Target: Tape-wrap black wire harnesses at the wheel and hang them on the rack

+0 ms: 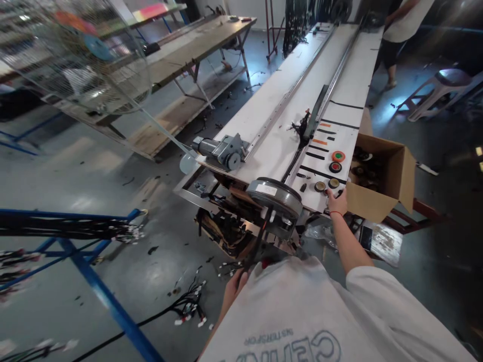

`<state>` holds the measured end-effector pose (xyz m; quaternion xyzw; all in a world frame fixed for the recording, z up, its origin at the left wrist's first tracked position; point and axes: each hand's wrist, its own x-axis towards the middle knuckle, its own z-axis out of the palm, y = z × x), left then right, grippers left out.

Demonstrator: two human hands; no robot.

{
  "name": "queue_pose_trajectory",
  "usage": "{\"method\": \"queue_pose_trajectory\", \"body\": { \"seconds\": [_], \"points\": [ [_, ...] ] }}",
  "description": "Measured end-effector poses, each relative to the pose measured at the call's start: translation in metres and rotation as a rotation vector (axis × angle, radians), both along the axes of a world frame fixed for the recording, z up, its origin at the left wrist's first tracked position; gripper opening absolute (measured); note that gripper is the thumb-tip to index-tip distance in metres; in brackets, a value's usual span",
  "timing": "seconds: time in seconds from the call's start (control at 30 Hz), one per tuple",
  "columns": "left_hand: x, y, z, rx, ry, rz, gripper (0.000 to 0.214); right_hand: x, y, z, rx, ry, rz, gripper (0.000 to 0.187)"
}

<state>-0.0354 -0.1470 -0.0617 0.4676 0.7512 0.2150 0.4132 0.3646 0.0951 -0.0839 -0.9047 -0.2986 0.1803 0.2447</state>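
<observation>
My right hand reaches out to the near corner of a long white machine table. Its fingers lie on the table edge beside a row of round push buttons. Farther up the panel sit a red button and an orange-ringed green one. My left hand is low by my white shirt, its fingers closed around a thin black cable. The cable runs up toward a round grey drum at the table's end. The shirt hides part of that hand.
An open cardboard box stands right of the panel. A grey motor sits on the table's left corner. A blue rack holds wire harnesses, and more harnesses lie on the floor. A caged fan stands left. Another person stands far back.
</observation>
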Motion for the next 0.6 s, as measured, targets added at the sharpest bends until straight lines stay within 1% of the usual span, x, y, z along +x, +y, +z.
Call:
{"method": "queue_pose_trajectory", "body": {
  "seconds": [0.1, 0.3, 0.4, 0.5, 0.6],
  "points": [
    [0.006, 0.01, 0.005, 0.061, -0.104, 0.002, 0.082, 0.0, 0.0, 0.0, 0.015, 0.007, 0.0, 0.085],
    [0.021, 0.033, 0.013, 0.149, -0.097, 0.078, 0.077, 0.0, 0.0, 0.001, 0.005, 0.025, -0.001, 0.088],
    [0.028, 0.044, 0.014, 0.186, -0.105, 0.064, 0.071, 0.0, -0.001, 0.001, 0.01, 0.028, -0.002, 0.088],
    [0.034, 0.056, 0.015, 0.204, -0.112, 0.059, 0.071, 0.0, 0.0, 0.001, 0.017, 0.03, -0.01, 0.089],
    [0.038, 0.07, 0.013, 0.204, -0.11, 0.08, 0.07, -0.001, 0.0, 0.006, 0.047, 0.021, 0.004, 0.09]
  ]
}}
